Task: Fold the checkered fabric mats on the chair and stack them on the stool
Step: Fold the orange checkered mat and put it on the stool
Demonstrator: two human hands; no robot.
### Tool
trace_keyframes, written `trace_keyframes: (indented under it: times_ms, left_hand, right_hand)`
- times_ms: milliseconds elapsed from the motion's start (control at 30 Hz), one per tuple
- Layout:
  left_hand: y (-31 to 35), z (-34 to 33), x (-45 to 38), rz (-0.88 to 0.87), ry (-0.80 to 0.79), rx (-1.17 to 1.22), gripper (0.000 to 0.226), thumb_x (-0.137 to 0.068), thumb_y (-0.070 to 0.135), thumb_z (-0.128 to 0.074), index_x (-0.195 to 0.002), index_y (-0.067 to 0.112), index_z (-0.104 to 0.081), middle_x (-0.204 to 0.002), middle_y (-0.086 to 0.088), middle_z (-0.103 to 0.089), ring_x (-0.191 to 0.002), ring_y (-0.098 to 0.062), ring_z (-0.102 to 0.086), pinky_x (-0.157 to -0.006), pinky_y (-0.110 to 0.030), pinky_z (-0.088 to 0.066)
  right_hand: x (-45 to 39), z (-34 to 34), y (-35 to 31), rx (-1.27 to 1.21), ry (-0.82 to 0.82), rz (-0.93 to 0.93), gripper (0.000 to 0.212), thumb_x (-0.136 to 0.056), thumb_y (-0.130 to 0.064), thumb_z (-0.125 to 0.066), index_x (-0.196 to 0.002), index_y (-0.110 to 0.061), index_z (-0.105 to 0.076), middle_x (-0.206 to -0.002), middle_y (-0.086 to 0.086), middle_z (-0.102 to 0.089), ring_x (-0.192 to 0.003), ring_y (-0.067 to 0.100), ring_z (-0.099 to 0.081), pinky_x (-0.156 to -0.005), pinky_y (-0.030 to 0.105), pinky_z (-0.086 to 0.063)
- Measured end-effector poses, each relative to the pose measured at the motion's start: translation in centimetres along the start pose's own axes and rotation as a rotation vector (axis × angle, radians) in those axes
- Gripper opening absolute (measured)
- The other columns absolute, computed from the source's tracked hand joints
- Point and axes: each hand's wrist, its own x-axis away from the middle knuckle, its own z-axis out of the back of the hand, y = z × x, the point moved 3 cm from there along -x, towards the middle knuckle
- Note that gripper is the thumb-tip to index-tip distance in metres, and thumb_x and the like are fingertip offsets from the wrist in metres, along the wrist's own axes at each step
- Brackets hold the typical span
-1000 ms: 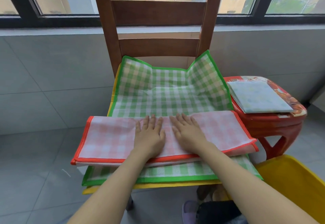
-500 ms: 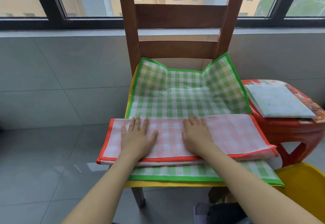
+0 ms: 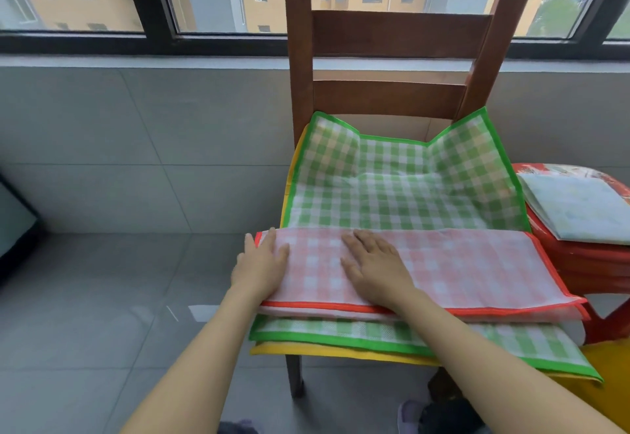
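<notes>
red stool (image 3: 579,263): folded mat (image 3: 576,208) on top | chair (image 3: 392,34): mats

A folded fabric mat (image 3: 460,270) was pale pink-and-white checked with an orange-red border. The fabric mat beneath it (image 3: 402,191) was green-and-white checked, edged in bright green, over a yellow layer (image 3: 334,351). The slatted wooden chair (image 3: 399,34) was dark reddish brown. The plastic stool (image 3: 586,263) was red, bearing a pale blue-green folded cloth (image 3: 576,208).
</notes>
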Motion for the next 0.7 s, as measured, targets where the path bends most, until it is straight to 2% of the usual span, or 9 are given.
trace_keyframes:
  times_ms: [100, 200, 300, 367, 433, 533, 600, 700]
  left_hand:
    - [-0.6, 1.7, 0.1, 0.005, 0.122, 0.241, 0.052, -0.091, 0.033, -0.048, -0.141, 0.021, -0.038, -0.139, -0.012, -0.046, -0.125, -0.031, -0.045, -0.099, -0.037, -0.038]
    - [-0.8, 3.5, 0.2, 0.034, 0.181, 0.439, 0.056, -0.086, 0.027, -0.06, -0.138, 0.016, -0.043, -0.133, -0.008, -0.053, -0.119, -0.027, -0.052, -0.099, -0.037, -0.043]
    - [-1.1, 4.5, -0.1, 0.187, 0.06, 0.711, 0.069, -0.073, 0.03, -0.077, -0.132, 0.007, -0.05, -0.123, -0.012, -0.061, -0.104, -0.03, -0.063, -0.092, -0.045, -0.052]
    - [-1.2, 4.9, -0.1, 0.251, -0.096, 0.875, 0.052, -0.07, 0.027, -0.081, -0.11, -0.001, -0.065, -0.106, -0.017, -0.07, -0.091, -0.033, -0.069, -0.086, -0.049, -0.055]
    - [-0.7, 5.5, 0.2, 0.219, -0.161, 0.896, 0.032, -0.075, 0.022, -0.078, -0.095, -0.002, -0.069, -0.092, -0.018, -0.073, -0.085, -0.033, -0.071, -0.083, -0.048, -0.057]
    - [0.8, 6.3, 0.8, 0.101, -0.122, 0.95, 0.029, -0.079, 0.018, -0.074, -0.097, -0.004, -0.069, -0.078, -0.014, -0.074, -0.067, -0.024, -0.071, -0.066, -0.036, -0.061]
    - [2.0, 6.6, 1.2, 0.075, -0.128, 1.025, 0.03, -0.08, 0.017, -0.073, -0.099, -0.006, -0.067, -0.084, -0.018, -0.073, -0.067, -0.025, -0.07, -0.068, -0.037, -0.06]
    - [3.8, 6.7, 1.5, 0.069, -0.153, 1.134, 0.039, -0.082, 0.018, -0.071, -0.108, -0.009, -0.063, -0.104, -0.024, -0.068, -0.082, -0.03, -0.066, -0.083, -0.042, -0.057]
  right_hand:
    - [-0.1, 0.3, 0.0, -0.002, -0.019, -0.021, 0.058, -0.095, -0.052, -0.03, -0.148, -0.034, -0.015, -0.159, -0.001, -0.008, -0.145, 0.02, -0.006, -0.117, 0.037, -0.003]
    - [-0.1, 0.7, -0.2, 0.008, -0.069, -0.011, 0.066, -0.09, -0.06, -0.036, -0.148, -0.037, -0.014, -0.159, -0.001, -0.006, -0.145, 0.021, -0.004, -0.116, 0.038, -0.003]
    - [-0.1, 1.2, 0.2, -0.043, -0.153, 0.017, 0.083, -0.08, -0.069, -0.046, -0.148, -0.039, -0.009, -0.159, -0.002, 0.001, -0.146, 0.022, 0.002, -0.116, 0.038, 0.0]
    - [-0.2, 1.5, 0.6, -0.086, -0.238, 0.037, 0.098, -0.071, -0.072, -0.056, -0.147, -0.041, -0.003, -0.158, -0.003, 0.008, -0.145, 0.022, 0.009, -0.116, 0.039, 0.004]
    - [-0.3, 1.7, 0.8, -0.076, -0.315, 0.064, 0.114, -0.063, -0.072, -0.065, -0.147, -0.039, 0.005, -0.158, -0.002, 0.015, -0.145, 0.021, 0.016, -0.116, 0.04, 0.007]
    - [-0.4, 1.8, 0.8, -0.012, -0.404, 0.094, 0.126, -0.06, -0.067, -0.071, -0.147, -0.034, 0.015, -0.155, 0.0, 0.024, -0.142, 0.019, 0.024, -0.116, 0.04, 0.01]
    - [-0.4, 1.9, 0.9, 0.002, -0.416, 0.096, 0.128, -0.06, -0.067, -0.071, -0.146, -0.032, 0.017, -0.155, 0.0, 0.026, -0.142, 0.018, 0.026, -0.116, 0.041, 0.011]
    - [0.0, 2.0, 0.9, 0.044, -0.348, 0.106, 0.125, -0.06, -0.07, -0.069, -0.148, -0.03, 0.009, -0.156, 0.004, 0.02, -0.143, 0.022, 0.021, -0.116, 0.041, 0.01]
